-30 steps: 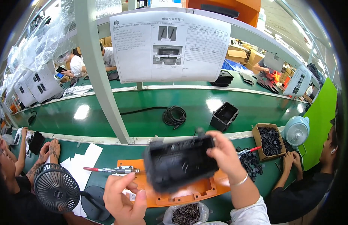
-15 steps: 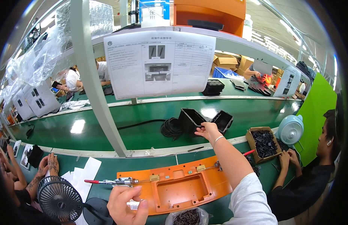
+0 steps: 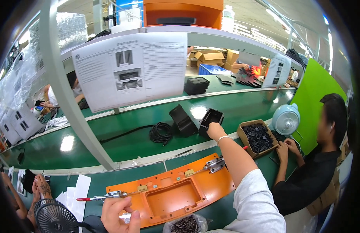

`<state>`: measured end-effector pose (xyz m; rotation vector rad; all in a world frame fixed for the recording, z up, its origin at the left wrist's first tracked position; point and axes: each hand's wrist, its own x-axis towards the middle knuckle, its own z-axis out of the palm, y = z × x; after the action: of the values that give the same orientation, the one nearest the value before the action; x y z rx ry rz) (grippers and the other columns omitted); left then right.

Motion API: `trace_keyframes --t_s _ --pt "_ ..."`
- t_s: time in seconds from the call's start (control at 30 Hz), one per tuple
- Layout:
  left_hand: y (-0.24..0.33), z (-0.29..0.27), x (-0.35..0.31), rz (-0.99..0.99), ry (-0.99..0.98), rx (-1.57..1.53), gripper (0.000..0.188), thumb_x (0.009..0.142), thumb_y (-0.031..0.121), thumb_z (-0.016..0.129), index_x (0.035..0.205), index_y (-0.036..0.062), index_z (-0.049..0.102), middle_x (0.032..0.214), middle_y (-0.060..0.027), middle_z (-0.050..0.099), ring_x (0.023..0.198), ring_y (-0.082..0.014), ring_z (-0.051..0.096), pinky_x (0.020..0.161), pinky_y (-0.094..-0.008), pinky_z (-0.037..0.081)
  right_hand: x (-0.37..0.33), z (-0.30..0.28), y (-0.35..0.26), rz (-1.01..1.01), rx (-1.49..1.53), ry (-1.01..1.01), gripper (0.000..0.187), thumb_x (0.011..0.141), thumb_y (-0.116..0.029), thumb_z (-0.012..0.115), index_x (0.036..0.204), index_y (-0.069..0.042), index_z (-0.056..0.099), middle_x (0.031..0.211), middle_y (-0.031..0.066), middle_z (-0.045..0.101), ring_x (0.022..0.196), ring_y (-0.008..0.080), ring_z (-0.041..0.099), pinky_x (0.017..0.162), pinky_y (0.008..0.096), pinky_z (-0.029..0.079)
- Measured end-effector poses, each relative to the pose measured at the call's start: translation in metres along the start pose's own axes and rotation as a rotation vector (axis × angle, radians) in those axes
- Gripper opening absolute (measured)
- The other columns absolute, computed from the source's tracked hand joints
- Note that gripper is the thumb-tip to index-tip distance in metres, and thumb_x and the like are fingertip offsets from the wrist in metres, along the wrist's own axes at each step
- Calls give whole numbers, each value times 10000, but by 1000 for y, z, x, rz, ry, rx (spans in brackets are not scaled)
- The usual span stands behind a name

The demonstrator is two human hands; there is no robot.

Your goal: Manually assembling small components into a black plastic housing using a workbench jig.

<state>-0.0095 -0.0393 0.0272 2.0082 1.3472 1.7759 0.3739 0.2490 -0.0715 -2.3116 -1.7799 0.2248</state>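
Observation:
My right hand (image 3: 216, 131) is at the near rim of an open black plastic box (image 3: 213, 115), closed on its edge. Most of its fingertips are hidden there. Left of that box a second black box (image 3: 184, 120) leans at a tilt. My left hand (image 3: 117, 215) is low at the near left edge of an orange fixture (image 3: 211, 182), its fingers curled. A small white piece (image 3: 126, 218) shows between thumb and forefinger; whether it is held is unclear. The fixture has a rectangular recess and a toggle clamp (image 3: 215, 165) at its right end.
A bag of screws (image 3: 184, 225) stands at the fixture's near edge. A carton of black parts (image 3: 246, 146) and a blue fan (image 3: 286, 120) are at the right, beside a person in black. A coiled black cable (image 3: 161, 134) lies behind. A black fan (image 3: 56, 217) stands lower left.
My right hand has moved right, from between the two black boxes to the right one. The left box now lies at another angle. My view has shifted; the left hand stays by the fixture.

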Motion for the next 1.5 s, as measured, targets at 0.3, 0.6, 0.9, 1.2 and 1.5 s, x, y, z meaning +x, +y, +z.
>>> trace_keyframes --t_s 0.3,0.6,0.9,1.2,1.5 --pt "-3 3 1 -2 -60 -23 294 700 48 616 984 -28 605 806 -104 532 714 -175 511 570 -243 425 -48 -105 -4 -187 551 435 263 800 -247 687 851 11 692 781 162 686 755 273 681 682 365 529" --pt "-2 12 1 -2 -83 -46 303 698 36 620 993 -31 616 828 -117 542 726 -185 533 587 -249 445 -164 -108 0 -685 1631 147 265 868 -232 570 842 32 582 772 48 563 703 95 498 616 221 380" --pt "19 38 -6 -70 -30 -355 866 615 631 777 1178 13 550 1134 -181 540 765 -176 558 614 -251 440 -275 -108 -84 -999 685 457 192 670 -146 775 792 -47 665 658 63 598 513 204 548 461 295 425" --pt "-30 16 8 129 -402 -579 446 640 236 833 921 -31 613 966 -223 632 855 -285 642 764 -354 515 -290 -98 -88 -1251 894 242 459 664 -287 813 1034 -50 677 1002 102 647 640 207 584 579 296 457" --pt "-40 6 16 -123 -208 -488 368 738 253 741 947 -30 637 1084 -209 606 834 -180 595 702 -256 462 -273 -79 -84 -1226 498 -162 243 774 -247 720 892 -78 591 774 33 579 754 229 587 697 345 438"
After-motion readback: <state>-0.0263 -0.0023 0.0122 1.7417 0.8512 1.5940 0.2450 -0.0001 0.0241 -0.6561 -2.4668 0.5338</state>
